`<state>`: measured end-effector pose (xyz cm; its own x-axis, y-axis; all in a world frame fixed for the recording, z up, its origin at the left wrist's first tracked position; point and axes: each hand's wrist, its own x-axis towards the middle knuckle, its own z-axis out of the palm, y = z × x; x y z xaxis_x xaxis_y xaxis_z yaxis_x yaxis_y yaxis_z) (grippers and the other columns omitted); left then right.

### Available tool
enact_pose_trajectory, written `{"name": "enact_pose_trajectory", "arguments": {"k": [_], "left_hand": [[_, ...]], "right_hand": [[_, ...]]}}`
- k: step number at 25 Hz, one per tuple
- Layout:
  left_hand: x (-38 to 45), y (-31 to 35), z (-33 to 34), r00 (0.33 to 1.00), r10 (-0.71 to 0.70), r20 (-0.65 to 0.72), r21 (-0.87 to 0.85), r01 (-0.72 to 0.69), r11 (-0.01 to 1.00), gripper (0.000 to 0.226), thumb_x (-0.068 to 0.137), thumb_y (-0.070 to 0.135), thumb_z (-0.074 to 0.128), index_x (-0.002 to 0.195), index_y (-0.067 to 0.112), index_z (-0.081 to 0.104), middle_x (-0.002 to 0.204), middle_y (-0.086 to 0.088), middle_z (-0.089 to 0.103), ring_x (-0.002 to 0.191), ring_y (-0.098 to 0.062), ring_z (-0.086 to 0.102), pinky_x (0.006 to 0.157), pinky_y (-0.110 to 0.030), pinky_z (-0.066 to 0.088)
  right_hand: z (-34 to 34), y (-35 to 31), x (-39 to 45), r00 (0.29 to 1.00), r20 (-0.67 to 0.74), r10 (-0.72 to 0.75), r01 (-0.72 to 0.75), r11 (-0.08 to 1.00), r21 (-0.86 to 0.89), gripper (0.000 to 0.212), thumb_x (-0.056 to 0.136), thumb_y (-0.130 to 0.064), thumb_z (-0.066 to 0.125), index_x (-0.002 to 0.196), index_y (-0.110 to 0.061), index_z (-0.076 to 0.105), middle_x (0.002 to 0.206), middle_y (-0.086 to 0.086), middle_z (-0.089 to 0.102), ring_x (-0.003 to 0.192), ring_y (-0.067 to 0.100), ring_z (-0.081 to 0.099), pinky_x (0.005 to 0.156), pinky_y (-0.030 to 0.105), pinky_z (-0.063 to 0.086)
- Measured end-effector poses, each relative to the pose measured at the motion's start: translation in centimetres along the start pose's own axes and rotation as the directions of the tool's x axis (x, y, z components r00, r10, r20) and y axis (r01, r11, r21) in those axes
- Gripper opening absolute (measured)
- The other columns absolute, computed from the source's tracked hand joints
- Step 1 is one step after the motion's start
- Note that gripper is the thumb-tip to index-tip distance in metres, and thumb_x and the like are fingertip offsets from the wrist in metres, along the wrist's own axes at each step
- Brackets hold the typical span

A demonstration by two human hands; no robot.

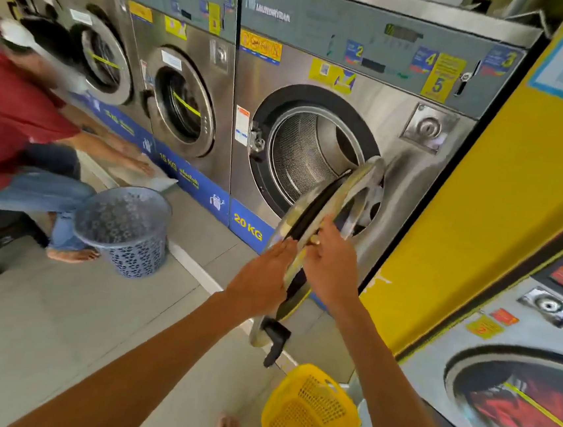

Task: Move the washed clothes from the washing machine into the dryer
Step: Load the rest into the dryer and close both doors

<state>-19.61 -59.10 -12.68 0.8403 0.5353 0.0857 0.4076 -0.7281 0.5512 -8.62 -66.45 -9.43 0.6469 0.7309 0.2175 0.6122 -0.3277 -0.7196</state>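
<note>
Door (320,224) edge-on toward camera — both hands on its rim, washing machine (313,154) open.

Both bare forearms extend forward and upward, converging. Left hand (261,285): palm flat, fingers extended together, pressed against a round metal door's outer face. Right hand (328,266): fingers curled loosely over the door's edge, thumb toward the left hand.

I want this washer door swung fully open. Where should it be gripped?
Grip the washer door by the black handle on its free edge, from the front. It juts clear of the rim, opposite the hinge, so likely gives most leverage.
</note>
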Motion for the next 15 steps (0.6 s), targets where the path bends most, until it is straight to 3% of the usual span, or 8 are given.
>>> {"name": "enact_pose_trajectory", "arguments": {"k": [1, 3, 6, 7, 8, 10, 12, 15], "left_hand": [[1.1, -1.4, -1.1, 0.999, -0.039, -0.024, -0.031, 0.038, 0.999, 0.045, 0.085, 0.004, 0.04, 0.129, 0.012, 0.048, 0.118, -0.016, 0.062, 0.11, -0.041, 0.057, 0.081, -0.039, 0.048], [3.1, -4.4, -3.0, 0.986, -0.148, -0.077, -0.065, 0.143, 0.988, 0.045, 0.084, 0.026, 0.034, 0.122, 0.014, 0.054, 0.099, -0.017, 0.066, 0.092, -0.042, 0.059, 0.082, -0.041, 0.05], [5.4, -8.6, -5.1, 0.953, -0.274, -0.13, -0.138, 0.256, 0.957, 0.041, 0.089, 0.016, 0.048, 0.13, 0.017, 0.049, 0.117, -0.011, 0.063, 0.108, -0.033, 0.058, 0.096, -0.038, 0.045], [6.3, -9.7, -5.8, 0.948, -0.283, -0.144, -0.144, 0.263, 0.954, 0.04, 0.091, 0.011, 0.05, 0.131, 0.015, 0.048, 0.121, -0.011, 0.062, 0.111, -0.033, 0.057, 0.095, -0.037, 0.043], [7.6, -11.2, -6.7, 0.946, -0.284, -0.154, -0.13, 0.266, 0.955, 0.038, 0.093, 0.009, 0.049, 0.13, 0.013, 0.049, 0.12, -0.012, 0.062, 0.111, -0.034, 0.057, 0.092, -0.036, 0.042], [9.6, -13.6, -8.2, 0.947, -0.282, -0.152, -0.095, 0.27, 0.958, 0.031, 0.098, 0.012, 0.044, 0.128, 0.011, 0.051, 0.115, -0.015, 0.064, 0.105, -0.035, 0.059, 0.085, -0.035, 0.042], [11.3, -15.7, -9.5, 0.947, -0.288, -0.143, -0.093, 0.277, 0.956, 0.029, 0.101, 0.017, 0.041, 0.128, 0.013, 0.051, 0.112, -0.013, 0.065, 0.1, -0.032, 0.06, 0.079, -0.031, 0.041], [13.9, -18.7, -10.2, 0.941, -0.28, -0.189, -0.086, 0.268, 0.96, 0.026, 0.101, 0.022, 0.041, 0.125, 0.017, 0.052, 0.104, -0.009, 0.065, 0.091, -0.027, 0.061, 0.074, -0.027, 0.037]], "right_hand": [[1.5, -0.2, 0.6, 1.0, -0.014, -0.015, 0.015, 0.999, 0.039, 0.043, 0.09, -0.005, 0.047, 0.131, -0.018, 0.051, 0.09, 0.001, 0.07, 0.077, 0.023, 0.064, 0.07, 0.032, 0.051], [4.0, -0.8, 3.2, 1.0, -0.004, -0.011, 0.011, 0.993, 0.121, 0.04, 0.093, -0.008, 0.049, 0.131, -0.019, 0.055, 0.099, -0.004, 0.072, 0.086, 0.015, 0.067, 0.079, 0.029, 0.054], [5.2, -2.1, 9.5, 0.995, -0.057, 0.081, -0.063, 0.962, 0.267, 0.037, 0.092, -0.008, 0.053, 0.126, -0.019, 0.059, 0.106, -0.01, 0.064, 0.099, 0.011, 0.065, 0.082, 0.009, 0.048], [5.2, -2.5, 11.7, 0.989, -0.138, 0.053, -0.017, 0.969, 0.247, 0.041, 0.089, -0.005, 0.054, 0.127, -0.019, 0.057, 0.114, -0.006, 0.061, 0.105, 0.016, 0.061, 0.087, 0.012, 0.047], [5.7, -2.7, 14.0, 0.977, -0.212, -0.013, 0.048, 0.986, 0.161, 0.046, 0.087, -0.004, 0.056, 0.13, -0.019, 0.055, 0.13, 0.001, 0.053, 0.118, 0.023, 0.054, 0.098, 0.022, 0.046], [7.2, -3.1, 17.1, 0.975, -0.176, -0.133, 0.099, 0.977, -0.19, 0.059, 0.085, -0.011, 0.062, 0.141, -0.02, 0.047, 0.159, 0.013, 0.024, 0.142, 0.035, 0.029, 0.115, 0.042, 0.027], [9.0, -3.5, 18.5, 0.985, -0.037, -0.17, 0.14, 0.9, -0.414, 0.076, 0.086, -0.025, 0.065, 0.153, -0.022, 0.027, 0.164, 0.014, 0.002, 0.149, 0.041, 0.008, 0.119, 0.051, 0.015], [11.1, -3.6, 20.8, 0.991, 0.01, -0.134, 0.122, 0.866, -0.486, 0.093, 0.087, -0.038, 0.065, 0.157, -0.029, 0.004, 0.164, 0.01, -0.014, 0.15, 0.042, -0.009, 0.118, 0.062, 0.008]]}}
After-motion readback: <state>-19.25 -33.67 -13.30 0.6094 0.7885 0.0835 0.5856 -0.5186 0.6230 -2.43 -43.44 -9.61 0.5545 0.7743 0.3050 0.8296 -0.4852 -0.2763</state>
